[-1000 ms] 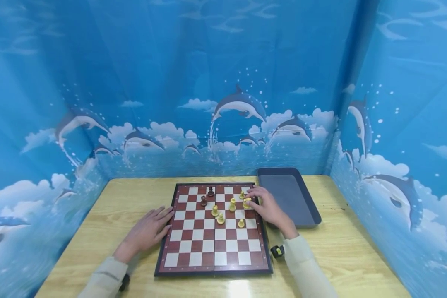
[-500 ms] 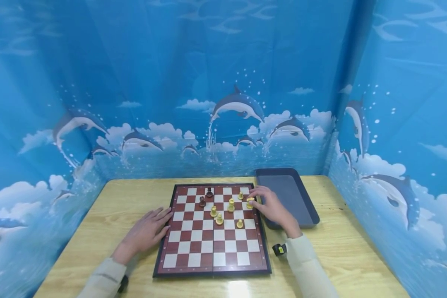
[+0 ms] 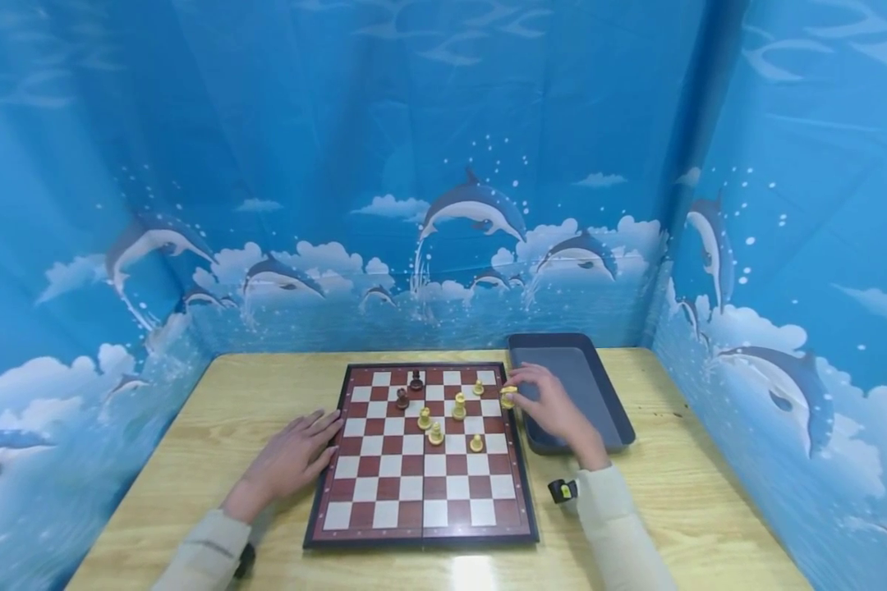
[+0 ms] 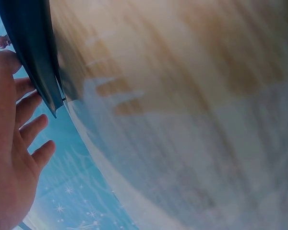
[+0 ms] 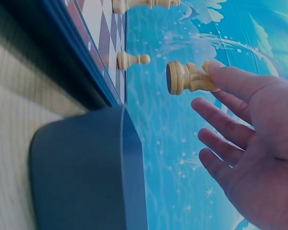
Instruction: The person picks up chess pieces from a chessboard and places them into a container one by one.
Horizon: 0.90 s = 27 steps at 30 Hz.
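1. Chess piece [image 3: 507, 399], pale yellow, is pinched near its top by the thumb and forefinger of the right hand [image 3: 551, 405]; it hangs upright, base down, raised near the chessboard's edge on that hand's side.
2. Left hand [image 3: 296, 460] lies with fingers extended, their tips touching the near side edge of the chessboard [image 3: 392, 491], which sits between both hands.
3. Just left of the right hand stands a pale pawn [image 3: 479, 388]; four more pale pieces stand between the hands.
4. Two dark pieces [image 3: 402, 400] stand beyond the left hand's fingertips.
5. Beneath and beyond the right hand, a grey tray [image 3: 571, 376] rests on the desk [image 3: 710, 509].
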Each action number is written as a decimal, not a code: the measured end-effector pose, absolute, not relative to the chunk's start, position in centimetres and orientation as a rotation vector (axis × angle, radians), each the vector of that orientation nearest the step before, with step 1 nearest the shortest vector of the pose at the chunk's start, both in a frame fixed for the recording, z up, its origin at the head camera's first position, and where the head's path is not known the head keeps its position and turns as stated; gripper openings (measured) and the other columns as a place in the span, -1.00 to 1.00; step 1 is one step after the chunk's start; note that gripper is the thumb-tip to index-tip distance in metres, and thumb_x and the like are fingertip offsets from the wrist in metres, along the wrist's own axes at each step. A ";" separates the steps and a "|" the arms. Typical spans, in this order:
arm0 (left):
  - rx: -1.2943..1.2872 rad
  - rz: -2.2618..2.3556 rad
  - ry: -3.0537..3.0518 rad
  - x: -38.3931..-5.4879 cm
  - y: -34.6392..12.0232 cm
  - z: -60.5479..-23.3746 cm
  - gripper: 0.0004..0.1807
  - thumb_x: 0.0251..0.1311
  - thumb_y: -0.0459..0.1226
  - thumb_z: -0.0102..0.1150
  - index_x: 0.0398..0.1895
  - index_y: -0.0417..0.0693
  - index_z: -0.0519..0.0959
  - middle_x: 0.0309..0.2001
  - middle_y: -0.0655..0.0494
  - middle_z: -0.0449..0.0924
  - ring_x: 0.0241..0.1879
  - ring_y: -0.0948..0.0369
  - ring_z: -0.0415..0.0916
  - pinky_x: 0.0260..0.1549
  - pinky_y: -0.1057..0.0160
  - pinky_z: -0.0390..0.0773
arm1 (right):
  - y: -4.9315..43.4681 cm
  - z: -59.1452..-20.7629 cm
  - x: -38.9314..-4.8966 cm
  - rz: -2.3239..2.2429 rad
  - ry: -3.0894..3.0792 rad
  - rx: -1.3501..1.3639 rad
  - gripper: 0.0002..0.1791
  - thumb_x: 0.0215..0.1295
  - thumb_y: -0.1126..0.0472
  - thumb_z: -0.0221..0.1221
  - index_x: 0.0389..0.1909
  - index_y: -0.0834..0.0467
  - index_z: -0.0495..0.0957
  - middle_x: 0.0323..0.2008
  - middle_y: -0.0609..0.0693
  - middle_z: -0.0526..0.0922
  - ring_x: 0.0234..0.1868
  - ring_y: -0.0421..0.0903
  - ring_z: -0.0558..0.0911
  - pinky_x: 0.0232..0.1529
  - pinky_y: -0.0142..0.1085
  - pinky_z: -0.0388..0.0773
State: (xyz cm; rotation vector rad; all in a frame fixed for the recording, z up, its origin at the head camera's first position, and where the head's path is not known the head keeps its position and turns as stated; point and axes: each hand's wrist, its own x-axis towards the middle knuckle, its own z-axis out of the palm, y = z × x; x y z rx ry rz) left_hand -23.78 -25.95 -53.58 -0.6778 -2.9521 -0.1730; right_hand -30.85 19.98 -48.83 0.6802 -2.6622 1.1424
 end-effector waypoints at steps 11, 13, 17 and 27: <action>-0.702 -0.197 -2.943 -23.7 -26.1 -53.4 -0.41 0.50 0.00 0.04 0.48 -0.04 0.38 0.50 -0.04 0.31 0.47 -0.16 0.25 0.44 -0.24 0.28 | 21.8 -49.2 -31.3 1.120 -2.616 0.622 -0.84 0.21 0.37 0.38 -0.18 0.28 0.71 0.09 0.35 0.66 0.37 0.42 0.37 0.42 0.38 0.18; -0.702 -0.194 -2.942 -23.7 -26.1 -53.4 -0.41 0.50 0.00 0.04 0.48 -0.04 0.38 0.50 -0.04 0.31 0.47 -0.17 0.26 0.44 -0.24 0.28 | 22.2 -49.3 -31.5 1.107 -2.615 0.610 -0.84 0.21 0.37 0.39 -0.19 0.29 0.71 0.08 0.35 0.67 0.37 0.43 0.37 0.42 0.38 0.19; -0.699 -0.182 -2.942 -23.8 -26.0 -53.5 -0.41 0.50 0.00 0.03 0.48 -0.04 0.38 0.51 -0.04 0.31 0.47 -0.16 0.26 0.44 -0.23 0.28 | 22.8 -49.6 -31.7 1.089 -2.619 0.583 -0.85 0.20 0.38 0.39 -0.20 0.30 0.71 0.07 0.35 0.67 0.37 0.45 0.37 0.42 0.37 0.20; -0.700 -0.198 -2.940 -23.8 -25.9 -53.5 -0.42 0.50 -0.01 0.04 0.48 -0.05 0.38 0.50 -0.04 0.32 0.46 -0.17 0.27 0.44 -0.24 0.28 | 24.0 -50.2 -32.0 1.092 -2.645 0.533 -0.86 0.20 0.38 0.39 -0.22 0.33 0.71 0.05 0.37 0.68 0.35 0.48 0.37 0.43 0.34 0.20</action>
